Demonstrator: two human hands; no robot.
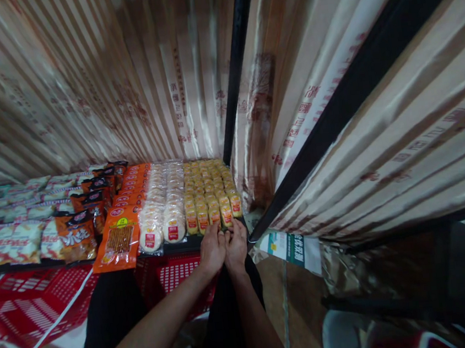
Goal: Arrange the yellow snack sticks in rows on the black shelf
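Observation:
Rows of small yellow snack packets [202, 213] with orange-red labels stand at the right end of a black shelf [186, 245]. My left hand [213, 249] and my right hand [235, 245] are side by side at the front of these rows. Both have bent fingers closed at the lower part of the front packets, and the hands touch each other. One front packet [225, 210] stands upright just above and between my fingertips. The fingers partly cover the packet bottoms, so the exact grip is hard to see.
Left of the yellow packets are round white crackers [151, 235], orange snack bags [119, 235], brown bags [76, 234] and white bags [23, 240]. Red baskets [42, 307] sit below the shelf. Black poles [317, 148] and pale printed curtains [163, 65] border it. A grey bucket [343, 334] is lower right.

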